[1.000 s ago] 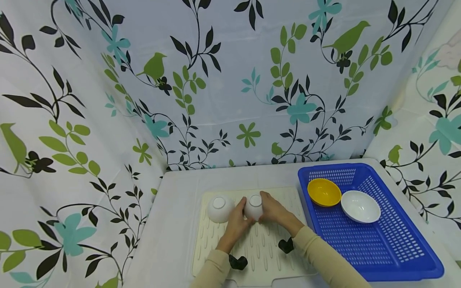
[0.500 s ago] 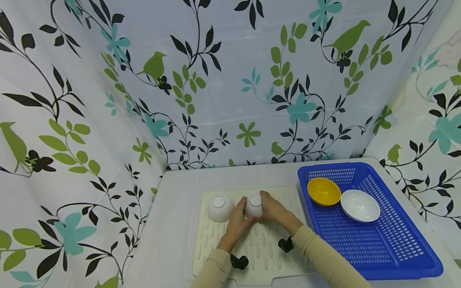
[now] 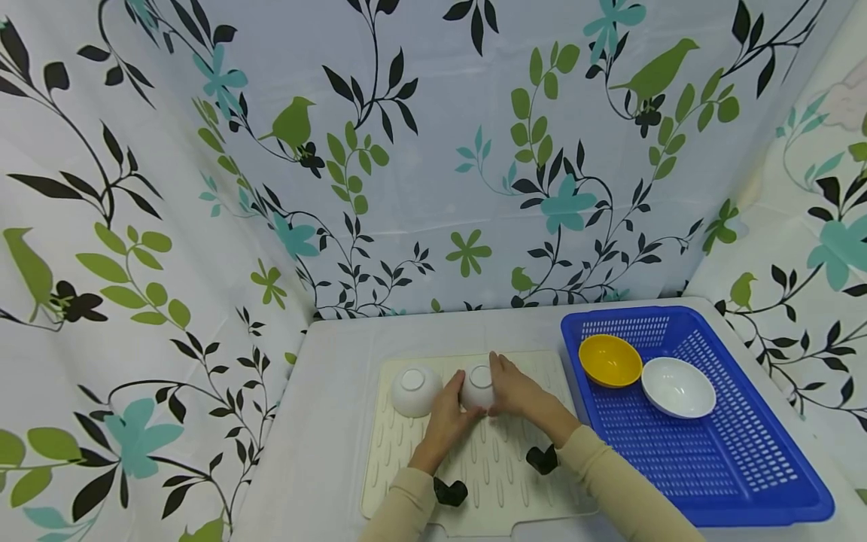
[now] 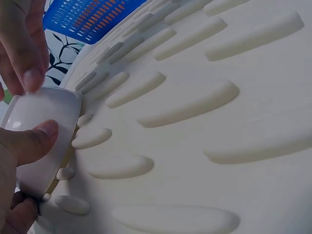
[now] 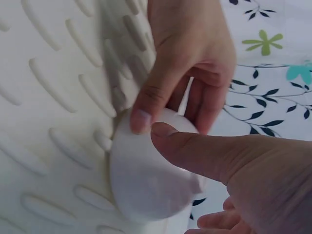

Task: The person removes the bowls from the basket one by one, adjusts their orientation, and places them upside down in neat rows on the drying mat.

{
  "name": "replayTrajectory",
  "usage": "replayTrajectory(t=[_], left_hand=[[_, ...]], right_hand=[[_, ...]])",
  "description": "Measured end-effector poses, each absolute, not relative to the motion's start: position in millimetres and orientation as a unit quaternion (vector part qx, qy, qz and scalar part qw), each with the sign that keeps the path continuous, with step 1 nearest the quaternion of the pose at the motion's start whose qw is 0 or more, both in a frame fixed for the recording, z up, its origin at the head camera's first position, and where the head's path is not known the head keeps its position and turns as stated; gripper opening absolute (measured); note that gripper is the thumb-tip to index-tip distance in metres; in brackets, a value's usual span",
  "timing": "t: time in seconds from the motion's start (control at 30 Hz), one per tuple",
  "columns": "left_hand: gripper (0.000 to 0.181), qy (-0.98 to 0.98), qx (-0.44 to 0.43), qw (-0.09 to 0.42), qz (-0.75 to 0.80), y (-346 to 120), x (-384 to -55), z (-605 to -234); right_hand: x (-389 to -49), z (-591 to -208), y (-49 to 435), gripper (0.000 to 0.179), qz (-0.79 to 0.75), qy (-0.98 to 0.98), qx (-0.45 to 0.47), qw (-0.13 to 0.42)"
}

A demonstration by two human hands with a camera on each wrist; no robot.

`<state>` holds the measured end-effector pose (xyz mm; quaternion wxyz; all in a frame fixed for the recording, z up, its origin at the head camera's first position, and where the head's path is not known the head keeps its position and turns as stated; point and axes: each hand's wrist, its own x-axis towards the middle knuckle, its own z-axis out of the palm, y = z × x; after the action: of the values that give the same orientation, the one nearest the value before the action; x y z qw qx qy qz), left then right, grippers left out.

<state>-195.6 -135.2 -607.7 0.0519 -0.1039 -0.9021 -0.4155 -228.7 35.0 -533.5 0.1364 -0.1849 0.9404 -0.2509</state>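
Observation:
A small white bowl (image 3: 480, 385) stands upside down on the cream ribbed draining board (image 3: 497, 452), its foot ring up. My left hand (image 3: 447, 421) holds it from the left; in the right wrist view the left thumb (image 5: 141, 121) presses the near wall and the fingers curl behind. Around the bowl's right side is my right hand (image 3: 518, 391), fingers fairly straight. The right thumb (image 5: 168, 134) overlaps the bowl in that view, while its other fingers sit past the bowl's edge. Another upturned white bowl (image 3: 415, 391) rests just left of my left hand.
To the right stands a blue perforated basket (image 3: 677, 467) holding a yellow bowl (image 3: 610, 361) and a shallow white bowl (image 3: 678, 388). A patterned cloth (image 3: 433, 150) hangs behind the white table (image 3: 311, 436) and along both sides.
The right hand has shifted slightly right, its fingertips lifting a little away from the bowl. The left hand and the small bowl look unchanged.

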Motion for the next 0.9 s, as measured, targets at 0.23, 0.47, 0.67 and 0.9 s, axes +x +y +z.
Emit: replayTrajectory(t=[0.23, 0.47, 0.67, 0.9], left_hand=[[0.079, -0.904, -0.096, 0.047, -0.415, -134, -195, -606], [0.079, -0.907, -0.097, 0.052, -0.406, -134, -194, -606], [0.081, -0.905, -0.089, 0.040, -0.415, -133, -195, -607], [0.082, -0.901, -0.085, 0.039, -0.424, -134, -195, -607]], right_hand=[[-218, -506, 49, 0.100, -0.230, 0.944, -0.209, 0.107], [-210, -483, 70, 0.092, -0.230, 0.947, -0.210, 0.081], [-206, -463, 94, 0.093, -0.236, 0.948, -0.202, 0.064], [-203, -446, 124, 0.090, -0.234, 0.954, -0.186, 0.031]])
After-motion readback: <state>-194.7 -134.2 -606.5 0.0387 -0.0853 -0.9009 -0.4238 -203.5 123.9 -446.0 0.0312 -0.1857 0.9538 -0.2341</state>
